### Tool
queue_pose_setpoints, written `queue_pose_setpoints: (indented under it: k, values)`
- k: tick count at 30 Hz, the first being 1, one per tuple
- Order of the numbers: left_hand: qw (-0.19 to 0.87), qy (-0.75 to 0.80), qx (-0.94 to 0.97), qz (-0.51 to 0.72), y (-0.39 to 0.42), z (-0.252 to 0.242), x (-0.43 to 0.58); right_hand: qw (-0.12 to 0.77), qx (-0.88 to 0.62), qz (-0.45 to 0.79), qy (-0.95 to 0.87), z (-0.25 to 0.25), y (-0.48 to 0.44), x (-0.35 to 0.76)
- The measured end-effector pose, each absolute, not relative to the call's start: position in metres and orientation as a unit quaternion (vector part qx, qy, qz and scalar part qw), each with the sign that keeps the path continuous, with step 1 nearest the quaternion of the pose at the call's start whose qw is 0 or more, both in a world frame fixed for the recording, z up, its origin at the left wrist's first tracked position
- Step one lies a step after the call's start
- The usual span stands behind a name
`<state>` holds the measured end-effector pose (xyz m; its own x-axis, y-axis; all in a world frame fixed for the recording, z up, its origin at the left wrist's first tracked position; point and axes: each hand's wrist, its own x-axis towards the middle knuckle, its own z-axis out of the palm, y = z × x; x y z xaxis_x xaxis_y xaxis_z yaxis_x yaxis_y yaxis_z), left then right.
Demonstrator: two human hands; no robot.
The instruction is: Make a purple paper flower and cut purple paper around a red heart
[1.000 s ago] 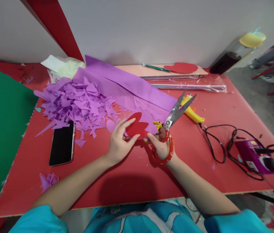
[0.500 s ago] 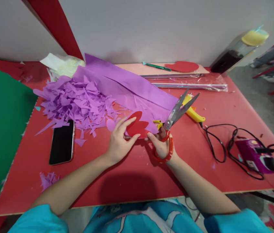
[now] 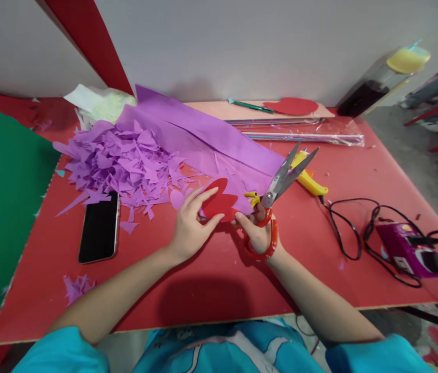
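Observation:
My left hand (image 3: 193,225) presses a red paper shape (image 3: 221,204) with a scalloped edge between thumb and fingers, over a piece of purple paper (image 3: 245,204). In my right hand (image 3: 258,233) are red-handled scissors (image 3: 280,181), their handle loops around the hand and their blades apart, pointing up and away. The right thumb touches the lower right edge of the red shape. A small yellow item (image 3: 252,197) shows beside the right fingers; what it is cannot be made out. Large purple sheets (image 3: 203,127) lie just beyond both hands.
Purple scraps (image 3: 121,160) are heaped at left, partly over a phone (image 3: 99,228). Right of the scissors lies a yellow glue gun (image 3: 310,181), its cable near a purple power box (image 3: 405,248). A green pen (image 3: 252,106) lies at the back; a bottle (image 3: 382,83) stands back right.

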<state>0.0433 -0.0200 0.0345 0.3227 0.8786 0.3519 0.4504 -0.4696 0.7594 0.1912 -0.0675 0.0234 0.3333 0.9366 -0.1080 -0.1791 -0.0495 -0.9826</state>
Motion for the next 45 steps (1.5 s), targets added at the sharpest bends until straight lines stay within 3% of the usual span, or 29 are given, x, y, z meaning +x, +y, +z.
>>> queue_pose_setpoints:
  k: [6, 16, 19, 24, 28, 35, 41, 45]
  values:
    - [0.277, 0.412, 0.796, 0.347, -0.022, 0.04, 0.044, 0.599, -0.548, 0.399, -0.427, 0.023, -0.066, 0.2]
    - [0.324, 0.337, 0.842, 0.27, -0.02, 0.048, 0.042, 0.606, -0.573, 0.416, -0.362, 0.011, -0.065, 0.2]
    - [0.414, 0.354, 0.785, 0.296, -0.02, 0.044, 0.043, 0.609, -0.569, 0.41, -0.37, 0.013, -0.065, 0.201]
    - [0.676, 0.395, 0.504, 0.365, -0.025, 0.032, 0.053, 0.634, -0.546, 0.409, -0.364, 0.015, -0.063, 0.204]
    - [0.784, 0.388, 0.356, 0.329, -0.029, 0.027, 0.058, 0.622, -0.552, 0.406, -0.379, 0.014, -0.063, 0.203]
    - [0.694, 0.483, 0.463, 0.266, -0.027, 0.033, 0.053, 0.587, -0.584, 0.388, -0.405, 0.012, -0.066, 0.199]
    - [0.554, 0.542, 0.599, 0.202, -0.022, 0.04, 0.049, 0.589, -0.581, 0.413, -0.379, 0.011, -0.067, 0.198]
    - [0.576, 0.474, 0.615, 0.256, -0.014, 0.042, 0.046, 0.609, -0.526, 0.502, -0.317, 0.013, -0.066, 0.203]
